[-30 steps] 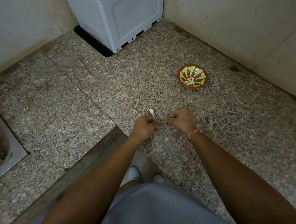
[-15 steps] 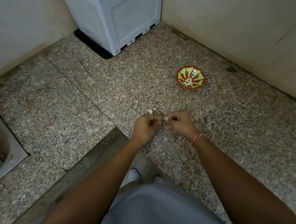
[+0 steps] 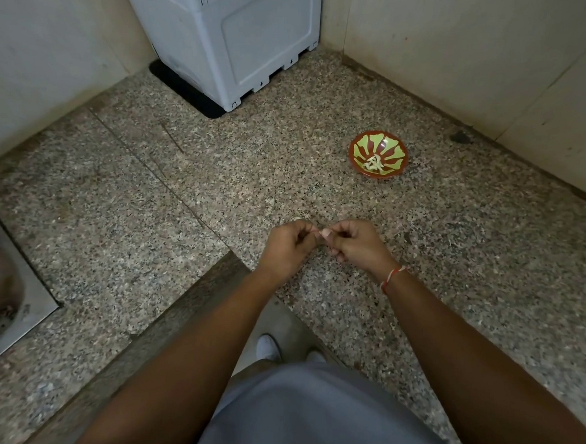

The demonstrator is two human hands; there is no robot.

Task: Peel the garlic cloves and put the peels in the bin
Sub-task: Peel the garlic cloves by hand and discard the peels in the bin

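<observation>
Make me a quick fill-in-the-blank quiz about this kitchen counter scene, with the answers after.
1. Both hands pinch a small garlic clove over the speckled ____.
2. The red and green ____ sits beyond the right hand.
3. A red thread band is on the ____ wrist.
4. The left hand is ____ of the right.

Answers: counter; bowl; right; left

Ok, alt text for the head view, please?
Both hands, left hand and right hand, pinch a small garlic clove together above a speckled granite counter. A red-and-green bowl holding pale bits sits farther right.
</observation>
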